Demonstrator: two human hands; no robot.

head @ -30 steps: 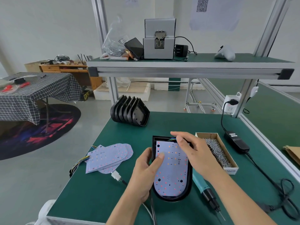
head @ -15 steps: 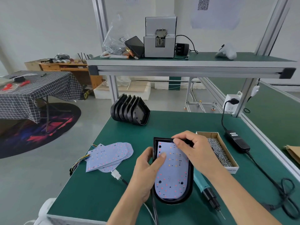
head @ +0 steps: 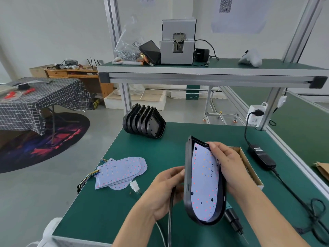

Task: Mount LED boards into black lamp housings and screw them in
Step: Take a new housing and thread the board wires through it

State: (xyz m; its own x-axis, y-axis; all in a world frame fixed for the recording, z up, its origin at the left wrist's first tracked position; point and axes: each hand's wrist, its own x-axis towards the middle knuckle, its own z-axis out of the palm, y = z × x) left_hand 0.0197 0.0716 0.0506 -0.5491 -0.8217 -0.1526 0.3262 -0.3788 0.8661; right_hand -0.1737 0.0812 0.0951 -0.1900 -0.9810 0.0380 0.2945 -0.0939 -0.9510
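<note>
The left hand [head: 165, 191] grips the left rim of the black lamp housing [head: 187, 177], fingers curled round its outer wall with the thumb along the edge; a dark cable [head: 170, 216] hangs down beside the palm. The right hand [head: 229, 168] holds the opposite side, its fingers wrapped behind the right wall and its fingertips [head: 212, 148] pinching at the top corner where the LED board [head: 204, 182] meets the rim. Between the two hands the housing is off the tabletop [head: 178, 139] and tilted, its open face turned toward the right and toward the camera, its long axis running from the squared end up and away to the rounded end down and near. The board lies inside it, following the same axis (whether it is fully seated at the top corner cannot be told).

The screws and the driver both lie to the right: the cardboard box of screws [head: 249, 168] sits just behind the right hand, and the electric screwdriver [head: 233, 221] rests on the tabletop just below the housing's rounded end, tip pointing toward the near edge. So the right hand is the nearer one for fetching either, and the left looks placed to steady the housing meanwhile.

Farther out on the left lies a fanned stack of spare LED boards [head: 122, 172], and at the far edge a row of empty housings [head: 144, 123] stands on end.
</note>
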